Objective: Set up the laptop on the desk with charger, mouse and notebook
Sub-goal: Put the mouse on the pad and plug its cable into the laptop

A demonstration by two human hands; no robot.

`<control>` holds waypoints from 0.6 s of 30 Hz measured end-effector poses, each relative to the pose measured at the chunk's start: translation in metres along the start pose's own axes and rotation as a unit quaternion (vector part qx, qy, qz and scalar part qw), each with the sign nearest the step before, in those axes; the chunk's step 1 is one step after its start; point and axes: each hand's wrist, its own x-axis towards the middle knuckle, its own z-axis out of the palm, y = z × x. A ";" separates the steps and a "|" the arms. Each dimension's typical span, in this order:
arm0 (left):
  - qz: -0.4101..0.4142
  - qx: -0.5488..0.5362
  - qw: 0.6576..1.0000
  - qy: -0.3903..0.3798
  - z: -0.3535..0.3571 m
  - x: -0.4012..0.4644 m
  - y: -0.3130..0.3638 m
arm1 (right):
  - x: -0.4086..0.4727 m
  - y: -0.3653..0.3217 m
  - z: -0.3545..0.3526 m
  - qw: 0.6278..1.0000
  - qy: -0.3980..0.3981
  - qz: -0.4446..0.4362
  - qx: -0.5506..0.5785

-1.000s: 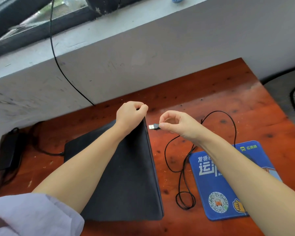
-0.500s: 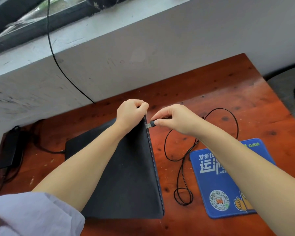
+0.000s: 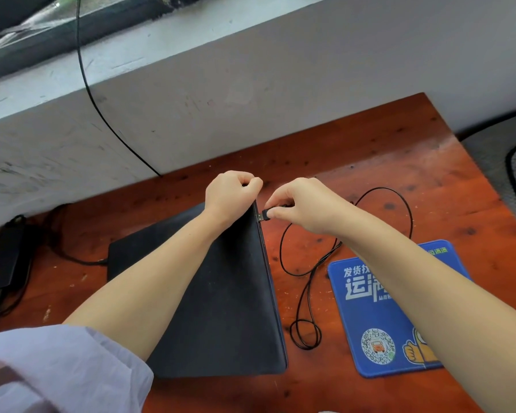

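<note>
black laptop (image 3: 221, 293), closed, on the red wooden counter (image 3: 370, 150), its right edge tilted up by your left hand (image 3: 230, 195) clenched on the far corner; your right hand (image 3: 301, 207) pinches the usb plug (image 3: 262, 216) touching that edge, black cable (image 3: 307, 281) looping beside the blue mouse pad (image 3: 367, 323).

Both bare forearms reach forward from the bottom of the view and converge toward the middle. Left hand (image 3: 231, 195) is curled into a loose fist, knuckles up, thumb tucked against index finger, wrist bent slightly; a pale rolled sleeve (image 3: 57, 371) covers the upper arm. Right hand (image 3: 303, 205) is palm down, thumb and index pinched together at the tips, other fingers curled. The two hands sit just beside each other, not touching.
</note>
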 end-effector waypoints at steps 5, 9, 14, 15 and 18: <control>0.003 0.006 1.000 -0.004 0.002 -0.001 -0.001 | -0.002 0.007 0.002 1.000 -0.009 -0.002 0.005; 0.001 -0.001 1.000 0.000 0.001 0.001 -0.004 | -0.006 0.009 0.009 0.998 -0.006 -0.053 -0.040; 0.005 0.003 1.000 -0.001 0.000 0.000 -0.002 | -0.002 0.007 0.008 0.997 0.003 -0.053 -0.059; 0.006 0.001 1.000 -0.001 -0.001 0.000 -0.002 | -0.001 0.006 0.006 0.997 -0.002 -0.050 -0.061; 0.005 -0.001 1.000 -0.001 -0.002 0.000 -0.002 | 0.000 0.008 -0.001 0.997 -0.002 -0.045 -0.061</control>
